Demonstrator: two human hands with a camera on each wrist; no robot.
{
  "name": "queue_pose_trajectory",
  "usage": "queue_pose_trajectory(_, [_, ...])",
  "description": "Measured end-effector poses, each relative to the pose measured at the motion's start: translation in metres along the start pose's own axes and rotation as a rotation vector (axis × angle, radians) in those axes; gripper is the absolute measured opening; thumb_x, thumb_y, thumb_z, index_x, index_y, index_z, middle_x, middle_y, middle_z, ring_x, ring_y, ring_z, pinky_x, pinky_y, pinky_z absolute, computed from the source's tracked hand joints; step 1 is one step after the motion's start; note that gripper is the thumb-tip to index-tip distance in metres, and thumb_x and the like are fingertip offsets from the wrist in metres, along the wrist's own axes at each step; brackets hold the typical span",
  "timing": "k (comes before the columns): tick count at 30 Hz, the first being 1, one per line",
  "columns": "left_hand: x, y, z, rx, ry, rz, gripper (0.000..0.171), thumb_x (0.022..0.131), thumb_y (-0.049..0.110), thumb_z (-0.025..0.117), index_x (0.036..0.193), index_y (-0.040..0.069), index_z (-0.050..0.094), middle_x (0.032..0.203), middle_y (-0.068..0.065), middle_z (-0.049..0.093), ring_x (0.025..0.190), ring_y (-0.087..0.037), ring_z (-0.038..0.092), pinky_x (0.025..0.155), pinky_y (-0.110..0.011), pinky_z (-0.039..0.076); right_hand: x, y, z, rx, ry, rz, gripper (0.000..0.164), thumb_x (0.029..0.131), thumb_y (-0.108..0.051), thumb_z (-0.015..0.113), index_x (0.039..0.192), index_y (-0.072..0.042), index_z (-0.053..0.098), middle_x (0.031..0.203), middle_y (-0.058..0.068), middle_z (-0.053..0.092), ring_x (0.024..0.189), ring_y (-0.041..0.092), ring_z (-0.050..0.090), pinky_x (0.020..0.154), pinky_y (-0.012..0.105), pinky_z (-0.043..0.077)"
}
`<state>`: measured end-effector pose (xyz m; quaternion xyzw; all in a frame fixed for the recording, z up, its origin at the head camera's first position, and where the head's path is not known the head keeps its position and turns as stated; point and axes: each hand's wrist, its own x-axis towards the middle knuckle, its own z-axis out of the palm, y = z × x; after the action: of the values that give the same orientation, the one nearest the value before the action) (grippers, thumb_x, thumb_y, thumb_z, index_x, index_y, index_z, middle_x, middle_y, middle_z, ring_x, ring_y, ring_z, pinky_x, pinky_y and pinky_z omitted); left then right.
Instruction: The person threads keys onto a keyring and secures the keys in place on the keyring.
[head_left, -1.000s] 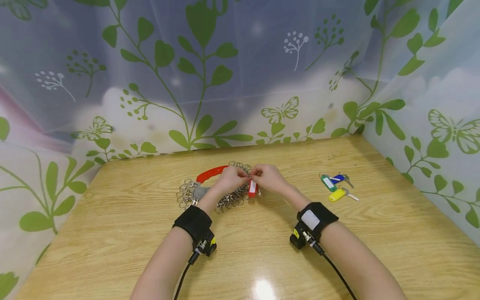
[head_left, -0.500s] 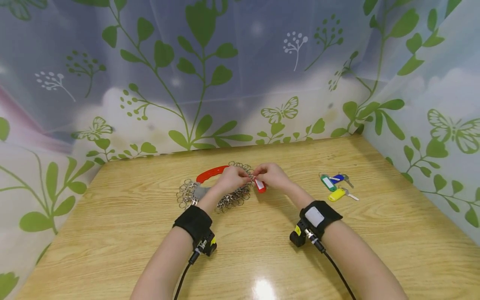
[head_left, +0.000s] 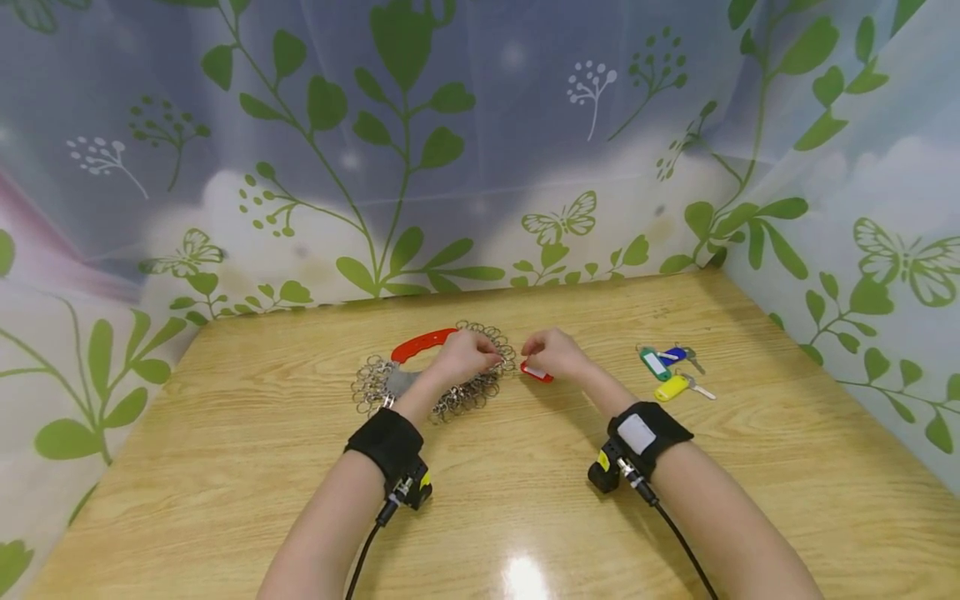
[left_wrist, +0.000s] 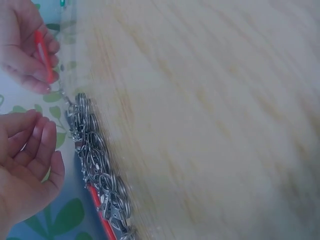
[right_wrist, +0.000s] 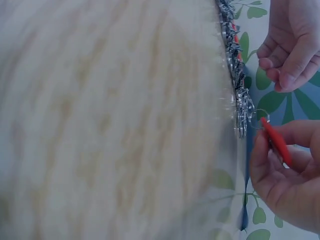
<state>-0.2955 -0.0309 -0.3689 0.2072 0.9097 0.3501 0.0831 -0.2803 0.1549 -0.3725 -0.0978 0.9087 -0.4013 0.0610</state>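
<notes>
In the head view, my right hand [head_left: 557, 353] pinches a red key tag [head_left: 537, 372] with a white label, just right of a large bunch of metal rings [head_left: 468, 398] with a red handle [head_left: 422, 343]. The right wrist view shows the red tag between thumb and fingers, its thin ring [right_wrist: 261, 116] reaching to the bunch's end; whether they are linked I cannot tell. My left hand [head_left: 467, 357] is over the bunch, its fingers loosely curled. Seen from the left wrist, that left hand [left_wrist: 27, 167] holds nothing, beside the rings [left_wrist: 97, 155].
To the right on the wooden table [head_left: 465, 517] lie a green key tag [head_left: 656, 364], a blue key tag [head_left: 672, 357] and a yellow key tag [head_left: 671, 388], with keys. A patterned cloth [head_left: 480, 150] stands behind the table and along its right side.
My right hand has moved a little to the right, away from the left hand. The red tag has gone with it, swinging from hanging upright to lying nearly sideways. My left hand has hardly moved.
</notes>
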Motion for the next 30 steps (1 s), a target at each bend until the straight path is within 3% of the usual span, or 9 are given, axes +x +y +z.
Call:
queue_pose_trajectory(4, [-0.002, 0.000, -0.003, 0.017, 0.010, 0.010, 0.018, 0.090, 0.015, 0.060, 0.098, 0.004, 0.072, 0.087, -0.005, 0.067, 0.072, -0.015, 0.060, 0.064, -0.028, 0.047, -0.001, 0.002, 0.001, -0.082, 0.001, 0.010, 0.020, 0.083, -0.003, 0.056, 0.099, 0.007, 0.064, 0.098, 0.016, 0.063, 0.084, 0.023, 0.056, 0.073, 0.031, 0.045])
queue_pose_trajectory(8, [-0.006, 0.001, -0.008, 0.023, 0.002, 0.002, 0.019, 0.091, 0.015, 0.059, 0.096, 0.003, 0.072, 0.087, -0.007, 0.066, 0.065, -0.014, 0.052, 0.061, -0.027, 0.042, -0.001, 0.005, 0.001, -0.146, 0.010, 0.014, 0.017, 0.081, -0.003, 0.056, 0.094, 0.005, 0.064, 0.093, 0.015, 0.063, 0.076, 0.021, 0.056, 0.067, 0.028, 0.045])
queue_pose_trajectory(15, [-0.009, 0.003, -0.009, 0.136, -0.137, 0.050, 0.014, 0.088, 0.012, 0.062, 0.086, 0.004, 0.073, 0.076, -0.005, 0.062, 0.058, -0.013, 0.040, 0.056, -0.026, 0.034, -0.001, 0.008, 0.002, -0.156, 0.011, 0.007, 0.012, 0.077, 0.001, 0.054, 0.085, 0.004, 0.062, 0.081, 0.011, 0.061, 0.052, 0.010, 0.052, 0.048, 0.020, 0.044])
queue_pose_trajectory(20, [-0.013, 0.006, -0.006, 0.171, -0.234, 0.052, 0.011, 0.086, 0.012, 0.065, 0.083, 0.005, 0.073, 0.078, -0.001, 0.061, 0.061, -0.012, 0.045, 0.058, -0.026, 0.038, 0.000, 0.008, 0.002, -0.259, 0.018, -0.029, 0.010, 0.077, -0.001, 0.057, 0.082, 0.002, 0.065, 0.079, 0.009, 0.062, 0.065, 0.016, 0.054, 0.060, 0.025, 0.043])
queue_pose_trajectory(25, [-0.016, 0.006, -0.004, 0.231, -0.222, 0.031, 0.008, 0.085, 0.012, 0.066, 0.086, 0.007, 0.073, 0.081, 0.000, 0.064, 0.067, -0.011, 0.053, 0.061, -0.025, 0.043, 0.001, 0.007, 0.001, -0.297, 0.001, -0.023, 0.011, 0.078, -0.002, 0.057, 0.084, 0.001, 0.066, 0.082, 0.009, 0.063, 0.073, 0.022, 0.054, 0.066, 0.031, 0.043])
queue_pose_trajectory(30, [-0.017, 0.003, -0.003, 0.271, -0.232, 0.030, 0.009, 0.086, 0.009, 0.064, 0.081, 0.008, 0.071, 0.078, -0.002, 0.062, 0.062, -0.014, 0.047, 0.058, -0.028, 0.039, 0.002, 0.008, 0.002, -0.319, -0.001, -0.034, 0.013, 0.077, -0.003, 0.057, 0.084, 0.001, 0.067, 0.084, 0.010, 0.065, 0.075, 0.023, 0.055, 0.069, 0.033, 0.044])
